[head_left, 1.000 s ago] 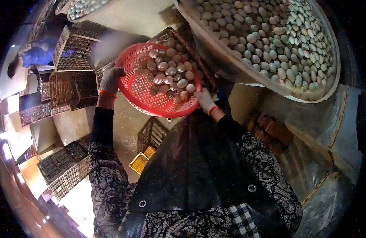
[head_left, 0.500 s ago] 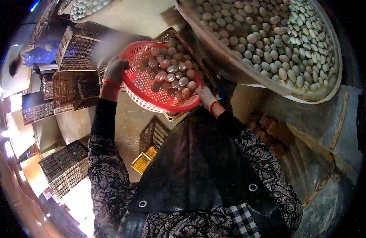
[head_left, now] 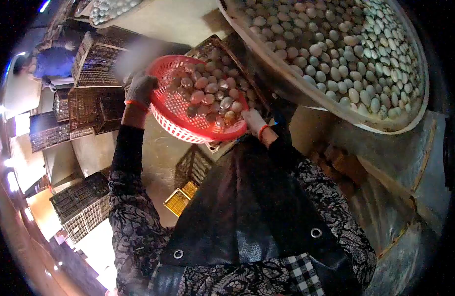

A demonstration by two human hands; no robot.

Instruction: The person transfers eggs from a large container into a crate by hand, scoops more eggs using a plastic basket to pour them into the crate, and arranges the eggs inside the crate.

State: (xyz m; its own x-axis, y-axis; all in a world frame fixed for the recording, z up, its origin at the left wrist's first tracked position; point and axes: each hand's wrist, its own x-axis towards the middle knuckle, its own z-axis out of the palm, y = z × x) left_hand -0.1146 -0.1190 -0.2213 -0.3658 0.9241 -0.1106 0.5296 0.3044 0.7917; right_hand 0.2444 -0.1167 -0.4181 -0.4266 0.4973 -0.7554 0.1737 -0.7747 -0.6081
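Both my gloved hands hold a red perforated plastic basket by its rim. My left hand is wrapped round the rim on the left. At the right end, my right hand grips the rim, its fingers partly hidden. Wet, shiny eggs lie in the basket, massed toward its far right side. The basket is tilted over a crate, whose lower part it hides. More eggs show in the crate beyond the basket's far rim.
A large round tub full of pale eggs stands at upper right. Stacked plastic crates line the left, near a person in blue. A yellow crate sits on the floor beside my black apron.
The basket has shifted slightly left and tipped away. Fewer eggs lie in it, and more show in the crate beyond its rim. The person in blue has moved a little.
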